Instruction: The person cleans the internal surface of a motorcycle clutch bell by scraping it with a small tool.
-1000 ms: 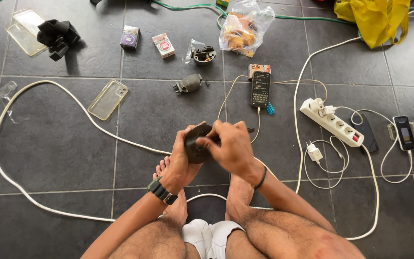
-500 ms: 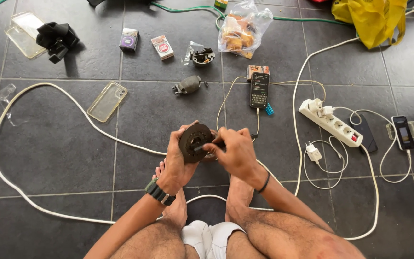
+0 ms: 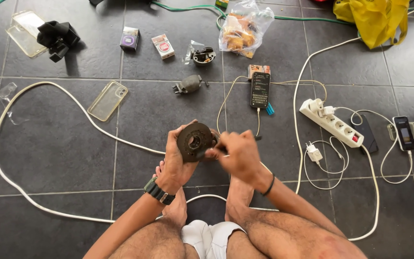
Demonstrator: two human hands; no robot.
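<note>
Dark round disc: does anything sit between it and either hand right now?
Nothing visible does. The left hand already holds the dark round disc by its rim, and the right hand is against its right edge. Whether that hand holds a small tool is too blurred to tell.

Both forearms extend forward from the body and converge at mid-frame. The left hand (image 3: 178,158) is raised with the palm turned inward, thumb and fingers curled around a grip; a watch sits on its wrist. The right hand (image 3: 238,153) is closed in a pinch, knuckles up, fingertips directed toward the left hand. A dark band circles the right wrist.
</note>
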